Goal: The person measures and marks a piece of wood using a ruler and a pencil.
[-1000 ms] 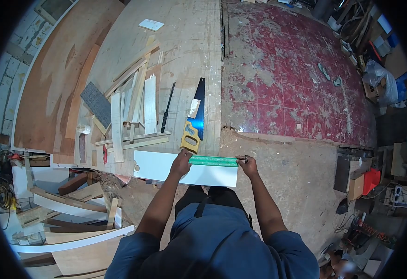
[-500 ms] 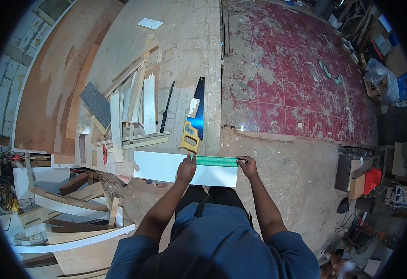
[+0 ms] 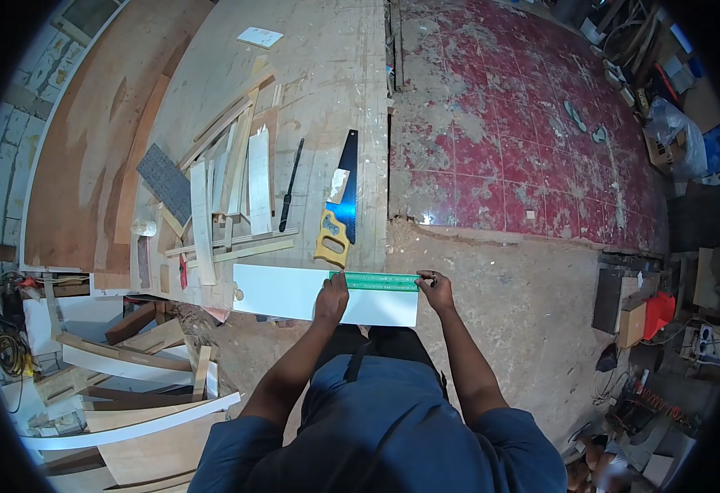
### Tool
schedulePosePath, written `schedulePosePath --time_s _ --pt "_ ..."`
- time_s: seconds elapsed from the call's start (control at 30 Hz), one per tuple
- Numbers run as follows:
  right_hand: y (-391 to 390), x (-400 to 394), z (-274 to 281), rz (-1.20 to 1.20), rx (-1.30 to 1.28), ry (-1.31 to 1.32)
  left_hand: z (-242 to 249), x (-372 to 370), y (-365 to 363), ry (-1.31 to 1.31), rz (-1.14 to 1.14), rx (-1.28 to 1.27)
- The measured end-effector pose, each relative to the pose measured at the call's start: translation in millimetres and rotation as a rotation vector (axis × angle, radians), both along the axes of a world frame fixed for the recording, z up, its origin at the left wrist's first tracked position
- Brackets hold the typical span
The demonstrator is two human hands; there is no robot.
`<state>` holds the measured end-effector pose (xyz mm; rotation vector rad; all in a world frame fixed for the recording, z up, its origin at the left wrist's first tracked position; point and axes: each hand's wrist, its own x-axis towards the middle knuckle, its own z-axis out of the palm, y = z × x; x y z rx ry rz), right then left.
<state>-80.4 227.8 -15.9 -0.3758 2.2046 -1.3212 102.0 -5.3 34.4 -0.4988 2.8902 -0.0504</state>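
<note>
A long white board (image 3: 286, 292) lies crosswise in front of my body, its left part reaching over the workbench edge. On its right half rests a green ruler (image 3: 380, 282), lengthwise near the far edge. My left hand (image 3: 333, 297) presses and grips the ruler near its left end, fingertips at the board's far edge. At the ruler's right end, by the board's corner, my right hand (image 3: 436, 292) is closed in a pinch; a small dark thing seems to be between its fingers, too small to name. Just beyond the board lies a handsaw (image 3: 335, 222) with a yellow handle.
The workbench (image 3: 319, 74) carries wood strips (image 3: 259, 185), a thin black tool (image 3: 291, 187), a grey slab (image 3: 163, 182) and a white card (image 3: 260, 37). Offcuts (image 3: 146, 444) are piled at lower left. Worn red floor (image 3: 500, 148) and a red object (image 3: 660, 314) are rightward.
The camera view has shifted slightly, moving the bench items a little up and left. Both hands stay at the ruler; slightly more of its left end shows beside my left hand.
</note>
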Motion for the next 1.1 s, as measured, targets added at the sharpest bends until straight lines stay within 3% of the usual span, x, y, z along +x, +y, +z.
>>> schedulePosePath --time_s 0.3,0.53,0.6,0.73,0.8,0.93,1.0,1.07,1.1 --pt "1 -1 -2 0.003 -0.011 -0.033 0 8 17 -0.035 0.035 0.129" --pt "-1 -5 6 0.021 0.017 -0.035 -2 3 32 -0.096 0.094 0.053" --pt "-1 -6 8 0.061 0.051 0.005 -5 3 33 -0.114 0.050 -0.083" --pt "2 -8 8 0.127 0.046 0.197 -11 4 31 -0.073 0.036 -0.071" --pt "5 -12 2 -0.027 0.084 0.150 -10 5 29 -0.044 0.047 -0.022" --pt "-4 -21 23 -0.180 -0.122 0.174 -13 4 30 -0.060 0.064 -0.021" --pt "-15 -27 38 -0.177 -0.198 0.305 -17 3 30 -0.047 0.075 -0.015" --pt "-22 -33 52 -0.068 -0.137 -0.100 -13 2 30 -0.046 0.072 -0.014" --pt "-29 -33 58 -0.068 -0.139 -0.101 -11 2 30 -0.045 0.070 -0.015"
